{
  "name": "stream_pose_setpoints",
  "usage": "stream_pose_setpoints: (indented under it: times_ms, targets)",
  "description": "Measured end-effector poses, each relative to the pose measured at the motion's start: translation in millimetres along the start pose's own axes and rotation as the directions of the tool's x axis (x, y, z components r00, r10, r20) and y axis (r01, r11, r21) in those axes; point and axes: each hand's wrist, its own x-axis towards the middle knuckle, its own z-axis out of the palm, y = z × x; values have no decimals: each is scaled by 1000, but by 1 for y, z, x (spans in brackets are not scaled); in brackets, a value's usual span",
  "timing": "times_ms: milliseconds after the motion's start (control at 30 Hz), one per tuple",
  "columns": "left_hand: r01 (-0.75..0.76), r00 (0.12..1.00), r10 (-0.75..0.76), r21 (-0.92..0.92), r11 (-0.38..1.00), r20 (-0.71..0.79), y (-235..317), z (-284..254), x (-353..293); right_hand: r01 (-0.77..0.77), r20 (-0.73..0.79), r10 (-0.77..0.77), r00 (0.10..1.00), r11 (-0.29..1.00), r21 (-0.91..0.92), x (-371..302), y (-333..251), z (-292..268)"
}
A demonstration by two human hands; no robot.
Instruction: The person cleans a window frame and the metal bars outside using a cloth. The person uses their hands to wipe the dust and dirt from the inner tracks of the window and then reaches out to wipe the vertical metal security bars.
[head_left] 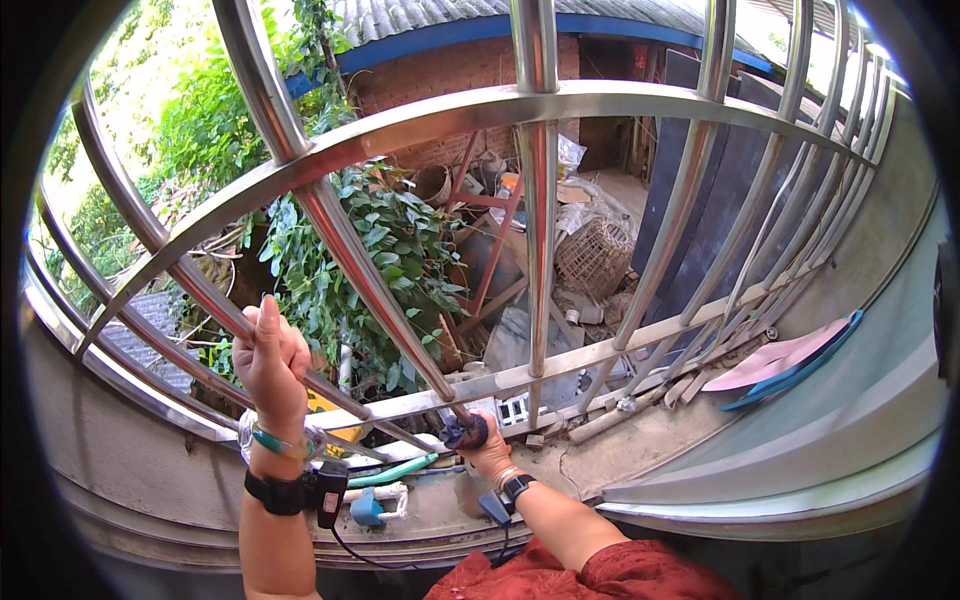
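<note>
My left hand (272,360) is closed round a slanting stainless steel bar (205,295) of the window grille, with one finger or the thumb pointing up. A green bangle and a black strap with a small box sit on that wrist. Lower and to the right, my right hand (487,455) grips a dark bunched cloth (464,431). The cloth is pressed round the foot of another steel bar (365,265), just at the grille's bottom rail (590,352). My right fingers are partly hidden behind the cloth.
On the sill (600,445) lie a green tube (395,470), a blue and white plastic piece (368,506), short sticks (615,412) and pink and teal flat sheets (780,358). White cord (310,437) hangs by my left wrist. Beyond the bars are leafy vines (360,260) and a wicker basket (597,258).
</note>
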Motion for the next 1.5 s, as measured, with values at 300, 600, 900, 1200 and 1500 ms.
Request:
stream_pose_setpoints:
  times_ms: [300,600,900,1200,1500]
  targets:
    - [-29,999,29,17,999,26,-4,-3,3,-176,-58,167,984,946,-273,-6,15,-10]
    - [-5,984,13,-44,999,179,-3,-10,9,-281,-39,282,959,959,24,-8,-75,-27]
    - [124,944,-73,-142,982,321,0,-15,11,-2,49,-28,998,850,527,15,-153,71]
    - [19,948,31,-153,988,317,-5,-21,11,-422,463,195,864,781,459,53,-132,69]
    - [35,974,-11,-100,994,225,-3,-12,8,-475,677,89,731,778,411,78,-131,58]
